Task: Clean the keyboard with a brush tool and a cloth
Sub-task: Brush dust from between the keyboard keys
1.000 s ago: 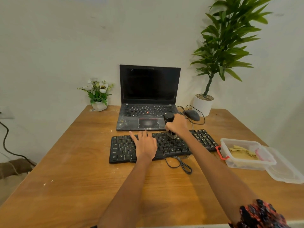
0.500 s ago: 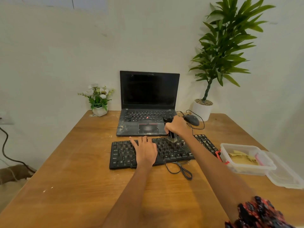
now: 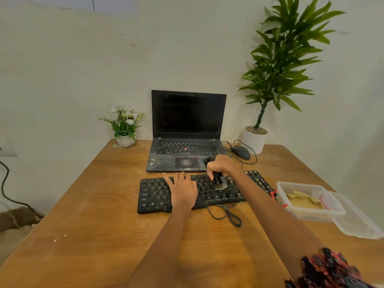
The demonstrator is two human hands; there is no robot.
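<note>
On the wooden tabletop (image 3: 87,215), my black keyboard (image 3: 153,194) lies in front of a dusty open laptop (image 3: 187,142), with a clear plastic container (image 3: 307,202) to its right holding a yellowish cloth (image 3: 305,201). My left hand (image 3: 182,192) rests flat on the keys, fingers straight and slightly spread, while the fingers of my right hand (image 3: 221,165) curl around the black brush tool (image 3: 218,179), its pale bristles touching the keys near the middle of the keyboard.
</note>
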